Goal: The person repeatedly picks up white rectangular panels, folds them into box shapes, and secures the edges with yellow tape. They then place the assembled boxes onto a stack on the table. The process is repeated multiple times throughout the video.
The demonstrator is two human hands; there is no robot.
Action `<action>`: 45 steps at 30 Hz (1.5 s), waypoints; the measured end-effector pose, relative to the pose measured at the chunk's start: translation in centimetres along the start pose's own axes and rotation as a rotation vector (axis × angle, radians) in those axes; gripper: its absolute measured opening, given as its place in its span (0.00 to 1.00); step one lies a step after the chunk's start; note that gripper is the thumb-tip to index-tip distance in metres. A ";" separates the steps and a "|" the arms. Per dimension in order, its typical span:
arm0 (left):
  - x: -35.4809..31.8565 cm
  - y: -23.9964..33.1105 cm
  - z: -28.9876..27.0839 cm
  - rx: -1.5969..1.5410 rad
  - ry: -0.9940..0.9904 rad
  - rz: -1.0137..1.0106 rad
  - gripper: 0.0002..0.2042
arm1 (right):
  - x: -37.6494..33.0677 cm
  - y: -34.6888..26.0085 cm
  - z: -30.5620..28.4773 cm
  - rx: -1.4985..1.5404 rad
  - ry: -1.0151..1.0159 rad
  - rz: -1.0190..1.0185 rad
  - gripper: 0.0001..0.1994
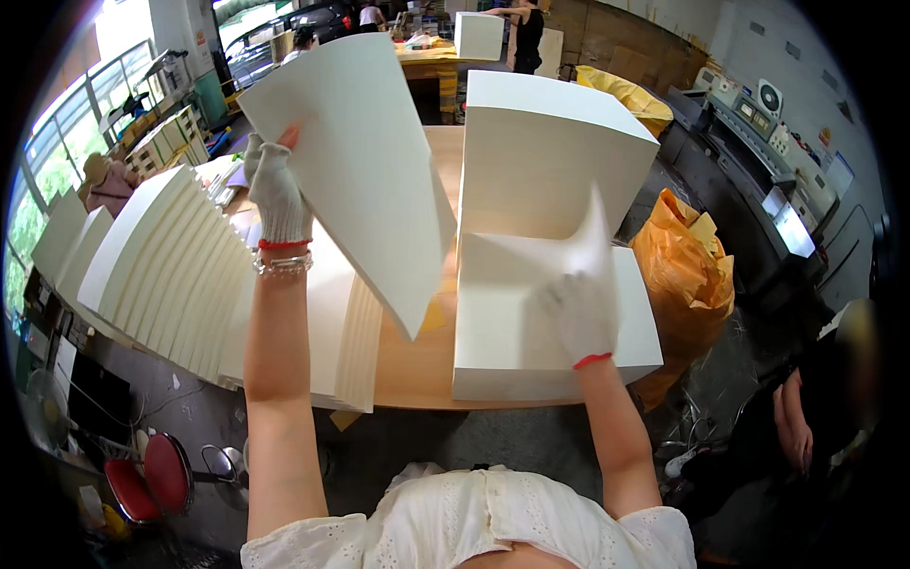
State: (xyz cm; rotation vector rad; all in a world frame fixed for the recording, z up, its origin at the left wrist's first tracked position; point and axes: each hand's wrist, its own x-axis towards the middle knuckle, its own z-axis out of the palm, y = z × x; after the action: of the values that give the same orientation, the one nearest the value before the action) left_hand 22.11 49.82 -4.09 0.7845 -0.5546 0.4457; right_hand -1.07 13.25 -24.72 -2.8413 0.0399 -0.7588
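My left hand point(275, 185), in a white knit glove with bare fingertips showing, is closed on the left edge of a white paper stack point(360, 171). That stack is raised and tilted above the wooden table point(412, 375). My right hand point(583, 318), also gloved and smeared by motion, is over the low front part of a large white paper pile point(493, 332). A curled, blurred sheet point(592, 232) rises just beyond the right fingers, and I cannot make out whether they grip it. The pile's back part point(550, 161) stands much higher.
Staggered stacks of white paper point(175, 266) line the table's left side. An orange bag point(682, 266) stands to the right, near dark machinery point(749, 142). A seated person point(796, 417) is at the lower right, and a red stool point(152, 474) at the lower left. Other people work farther back.
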 end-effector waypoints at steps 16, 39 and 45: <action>2.3 1.0 6.4 0.003 0.260 -0.009 0.13 | -4.5 5.4 -4.7 0.393 0.069 0.541 0.27; -7.1 21.3 5.5 0.262 0.245 0.715 0.12 | -1.7 -4.5 -8.4 0.182 0.348 0.093 0.33; -10.1 20.9 4.7 0.558 0.398 0.902 0.18 | 5.0 -28.2 -4.9 1.036 0.112 -0.444 0.45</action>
State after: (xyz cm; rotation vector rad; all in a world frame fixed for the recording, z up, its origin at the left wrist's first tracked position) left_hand 1.15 57.70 3.54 0.9099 -0.3820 1.6035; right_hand 0.12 39.60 -12.49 -1.8160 -0.7527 -0.7135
